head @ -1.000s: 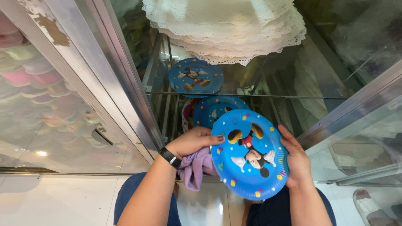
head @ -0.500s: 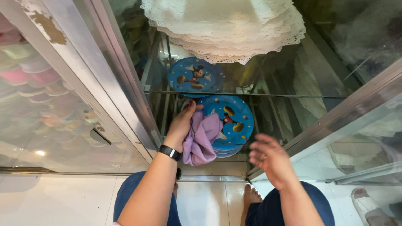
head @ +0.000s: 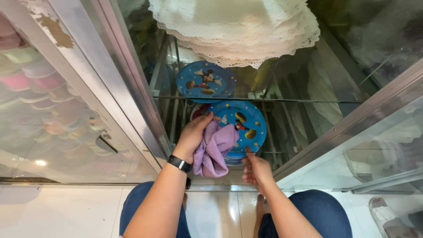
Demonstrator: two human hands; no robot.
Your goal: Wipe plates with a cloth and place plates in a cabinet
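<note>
Moved: the right hand has come up from lower down to the near rim of the blue plate stack; the left hand stays on the cloth, and the plates lie as they did half a second ago
Hidden: how many plates are in the stack cannot be told, since only the top one and a few edges below the rim show; the cloth covers its left part
Hard to make out: a reddish plate edge just left of the left hand is mostly hidden; shapes behind the cloudy glass door far left of the hands are blurred
Left hand: closed on a bunched purple cloth, pressing it against the stack; black wristband on the wrist
Right hand: fingers touch the stack's near edge; whether they grip it cannot be told
Cabinet: the stack sits on a glass shelf; beyond the hands a second blue plate lies on a further shelf
Above: white lace doilies, piled, cut off by the top edge
</note>
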